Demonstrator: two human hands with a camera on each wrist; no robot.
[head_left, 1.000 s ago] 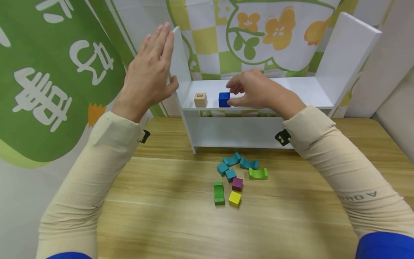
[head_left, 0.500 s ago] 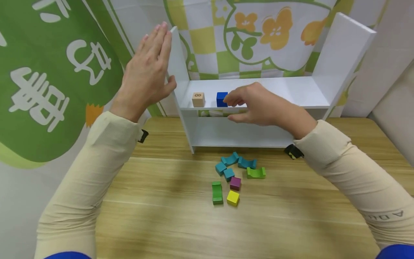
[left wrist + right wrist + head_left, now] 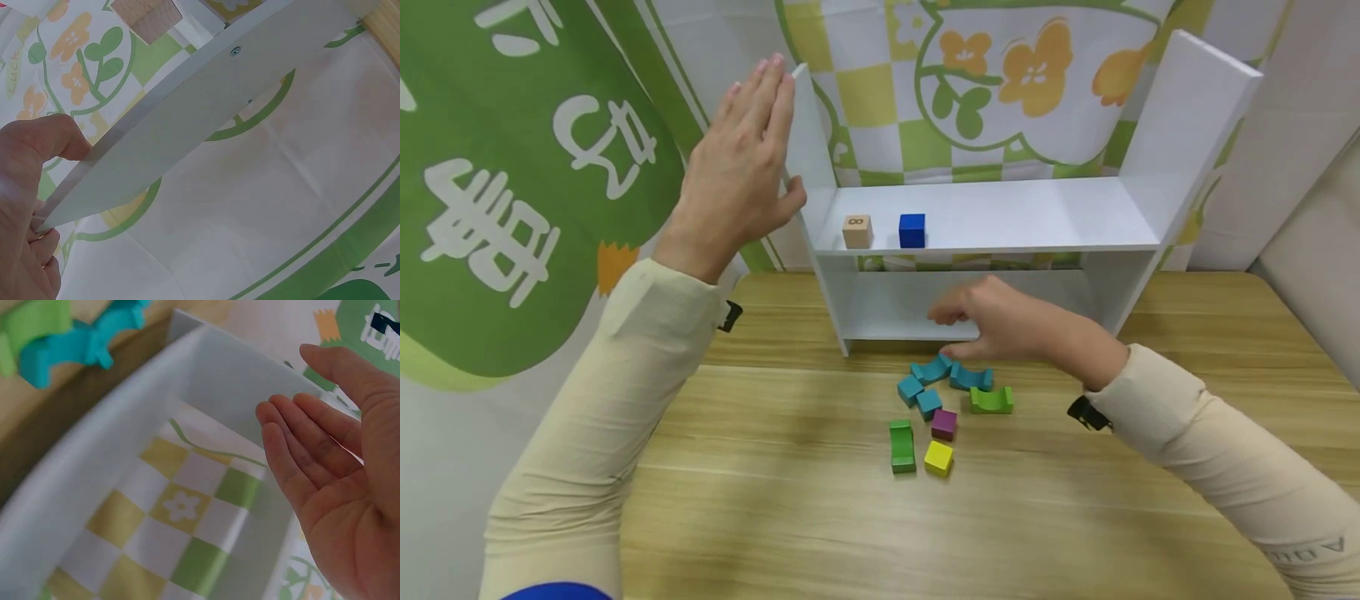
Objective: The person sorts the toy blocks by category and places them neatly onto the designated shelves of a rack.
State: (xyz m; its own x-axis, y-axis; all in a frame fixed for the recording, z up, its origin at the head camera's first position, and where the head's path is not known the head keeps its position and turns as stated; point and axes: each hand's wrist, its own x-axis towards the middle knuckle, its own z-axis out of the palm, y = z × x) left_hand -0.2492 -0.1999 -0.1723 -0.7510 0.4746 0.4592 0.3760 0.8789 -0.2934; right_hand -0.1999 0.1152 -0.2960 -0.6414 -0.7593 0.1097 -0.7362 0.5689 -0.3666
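Two hands of yours are near the white shelf [image 3: 1183,137]. Your left hand [image 3: 733,171] has the fingers straight and pressed together along the left panel [image 3: 817,146], with the thumb touching its front edge. To the right of this thumb, on the upper board [image 3: 1030,215], stand a wooden cube [image 3: 857,233] and then a blue cube [image 3: 912,232]. Your right hand [image 3: 1011,323] has fingers side by side, slightly bent, thumb well apart. A teal arch [image 3: 929,372] lies on the table [image 3: 760,517] near this thumb tip; whether they touch cannot be told.
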